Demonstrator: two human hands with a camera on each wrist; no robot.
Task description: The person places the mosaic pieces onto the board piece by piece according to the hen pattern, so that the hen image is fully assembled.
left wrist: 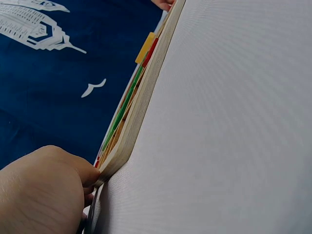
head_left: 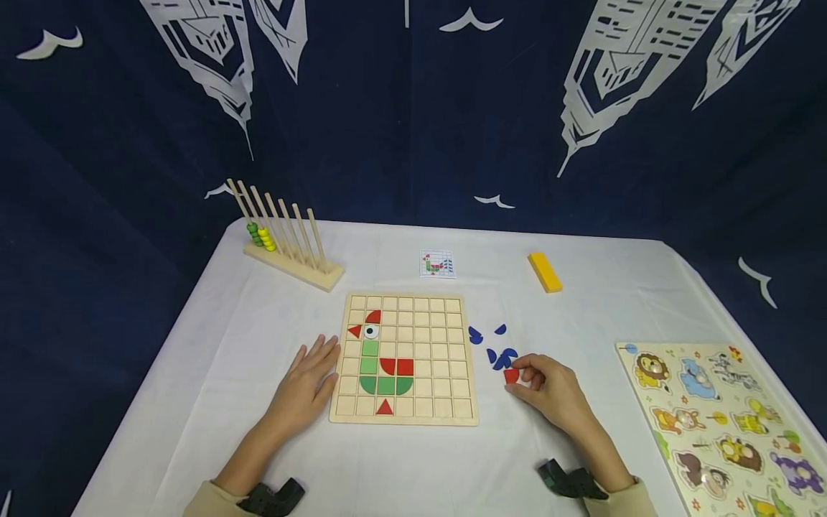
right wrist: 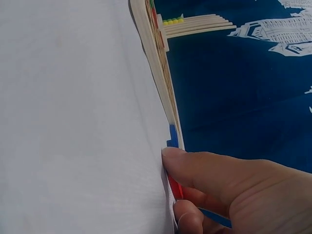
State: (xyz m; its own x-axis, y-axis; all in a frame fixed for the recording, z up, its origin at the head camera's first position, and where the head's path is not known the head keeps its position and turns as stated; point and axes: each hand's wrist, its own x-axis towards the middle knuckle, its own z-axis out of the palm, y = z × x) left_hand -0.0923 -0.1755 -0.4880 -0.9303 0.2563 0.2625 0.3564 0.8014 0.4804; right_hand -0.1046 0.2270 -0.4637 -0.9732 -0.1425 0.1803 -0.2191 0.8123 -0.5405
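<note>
the grid board (head_left: 439, 370) is lying right beside the extended fingers of the left hand (head_left: 306, 380), perhaps for steadying, while the right hand (head_left: 549, 388), blue pieces (head_left: 510, 353) just beyond its fingers, is pinching a red piece (head_left: 511, 375), likely for control.

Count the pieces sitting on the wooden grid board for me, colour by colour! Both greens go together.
Red pieces: 5
Green pieces: 5
White eye piece: 1
Total on the board: 11
</note>
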